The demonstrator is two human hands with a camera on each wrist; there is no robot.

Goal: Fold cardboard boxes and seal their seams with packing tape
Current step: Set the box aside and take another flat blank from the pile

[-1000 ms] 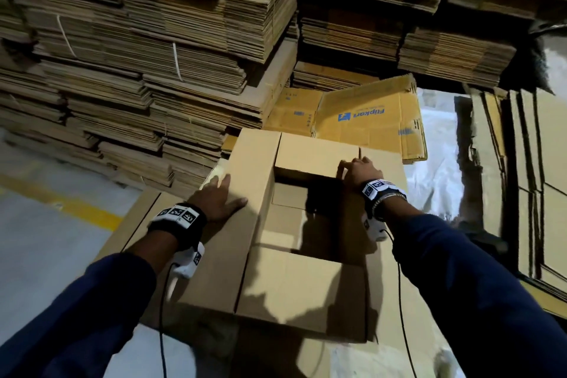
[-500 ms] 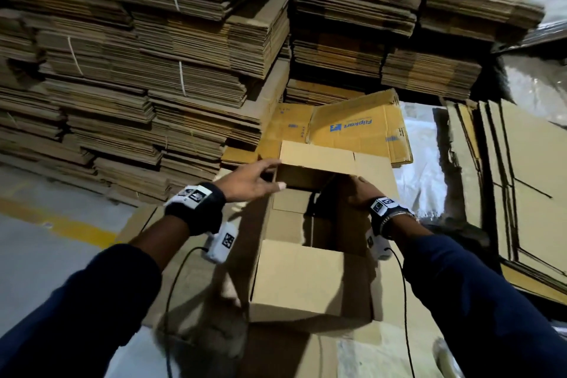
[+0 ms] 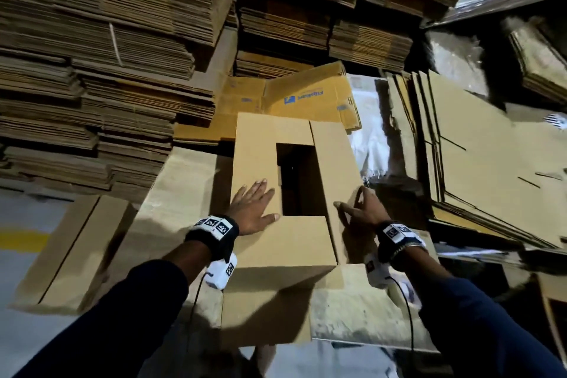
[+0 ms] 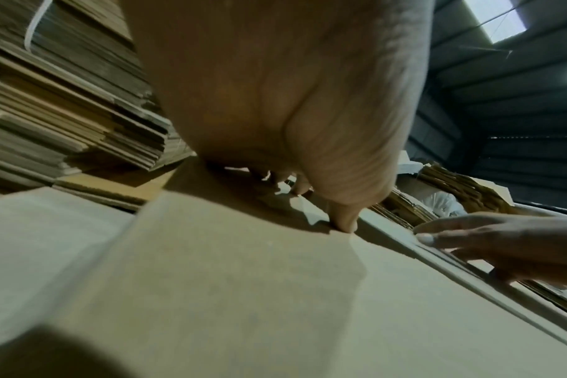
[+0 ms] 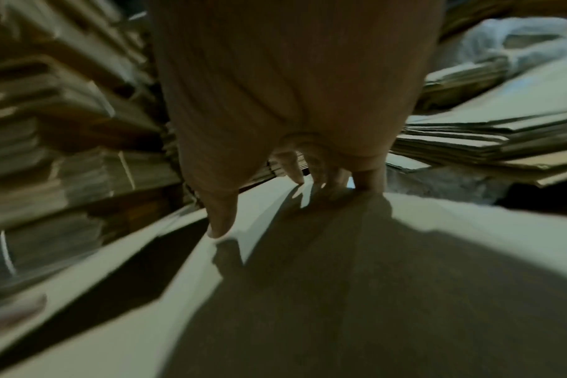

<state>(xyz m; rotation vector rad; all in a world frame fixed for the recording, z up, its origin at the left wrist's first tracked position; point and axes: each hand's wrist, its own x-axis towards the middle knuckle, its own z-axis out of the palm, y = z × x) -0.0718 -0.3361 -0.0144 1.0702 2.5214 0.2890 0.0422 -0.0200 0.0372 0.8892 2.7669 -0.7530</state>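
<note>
1. Two tall stacks of flattened cartons [image 3: 101, 77] are leaning behind the work, and this is the biggest hazard I am judging: if the box [image 3: 285, 193] is being shoved away while the flaps are being pressed, it could be knocking into loose sheets, such as the printed yellow carton [image 3: 303, 98] lying just behind it.
2. The box is sitting on flat cardboard sheets [image 3: 184, 193] on the floor, directly in front of the person. That base is looking slippery, so downward pressure could be sliding the whole box sideways rather than closing it.
3. The left long flap [image 3: 254, 156] and the right long flap [image 3: 334, 169] are lying almost level, yet a dark gap [image 3: 299, 181] is showing between them. If the flaps are springing back, the seam will be staying apart and tape would be bridging a hole.
4. The near short flap [image 3: 285, 242] is lying under both, and uneven pressing could be buckling it inward.
5. The left hand [image 3: 253, 209] is lying flat with fingers straight and spread, pressing its flap and holding nothing.
6. The right hand [image 3: 362, 212] is resting on the outer edge of its flap with the fingers bent over the rim and the thumb on top; a slip there could be letting that flap pop up.
7. No tape is showing in any view, so reaching for it would be freeing a flap.
</note>
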